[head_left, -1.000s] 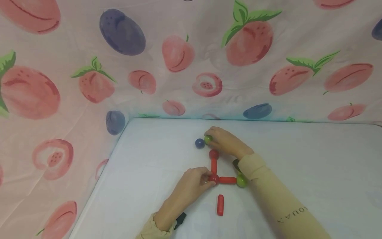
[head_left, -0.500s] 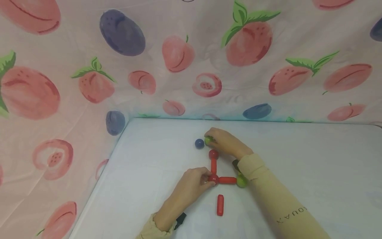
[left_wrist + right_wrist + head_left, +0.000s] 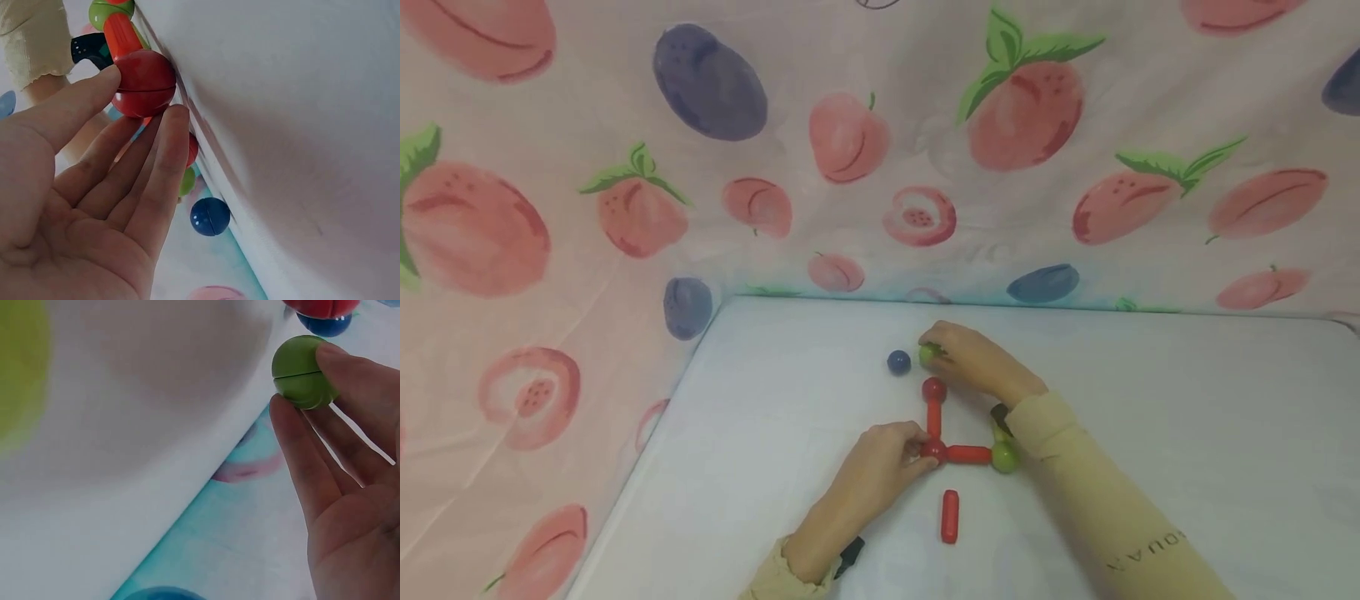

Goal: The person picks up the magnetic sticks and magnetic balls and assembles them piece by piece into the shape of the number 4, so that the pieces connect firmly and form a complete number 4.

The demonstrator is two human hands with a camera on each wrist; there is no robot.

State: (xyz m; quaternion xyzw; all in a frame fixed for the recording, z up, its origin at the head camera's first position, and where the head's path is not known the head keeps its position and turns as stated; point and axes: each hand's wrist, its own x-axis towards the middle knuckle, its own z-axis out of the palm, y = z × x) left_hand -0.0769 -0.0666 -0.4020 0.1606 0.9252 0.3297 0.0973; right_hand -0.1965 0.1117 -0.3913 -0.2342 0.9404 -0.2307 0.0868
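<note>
My left hand [image 3: 880, 467] pinches a red ball [image 3: 145, 84] between thumb and fingers. From that ball one red rod [image 3: 933, 419] runs away from me to a second red ball [image 3: 934, 389]. Another red rod [image 3: 968, 454] goes right to a green ball [image 3: 1004, 457]. A yellow-green rod [image 3: 1001, 434] rises from there, partly hidden by my right sleeve. Farther back, my right hand [image 3: 970, 354] pinches a loose green ball [image 3: 303, 372] by thumb and fingertips. Just left of it lies a blue ball [image 3: 898, 362], apart from it.
A single red rod [image 3: 950, 517] lies near me on the white table [image 3: 760, 400]. Fruit-printed cloth [image 3: 850, 233] hangs behind the table and along its left side.
The green ball in my right hand has shifted slightly right and toward me, widening its gap from the blue ball. My left hand keeps its hold on the red ball.
</note>
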